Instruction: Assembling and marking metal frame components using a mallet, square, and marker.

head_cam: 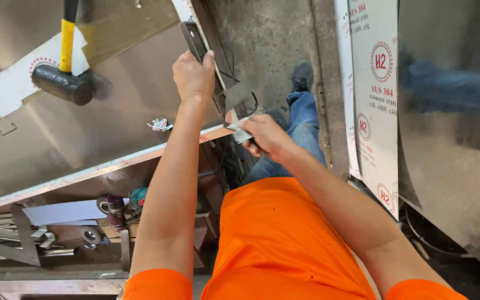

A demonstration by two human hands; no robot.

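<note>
The left hand [194, 75] clamps a dark metal bracket [198, 44] against the far edge of the steel sheet [84, 139], and the right hand [268, 136] pinches a small bright metal piece [240, 133] at the sheet's corner; steady pressure there should keep the bracket square. White protective film [376, 100] with round red stamps (partly peeled on the bench) covers the upright sheet at right.

Left hand [194, 75] gripping metal bracket [196, 41] at far edge of steel sheet [84, 128]. Mallet [62, 78] lying on sheet, well left of that grip. Paper scrap [160, 124] on sheet, just below-left of grip. Right hand [268, 136] w/ small metal piece [240, 133] near sheet's corner, right of & nearer than left grip. Tools on shelf [56, 233] under sheet.
</note>
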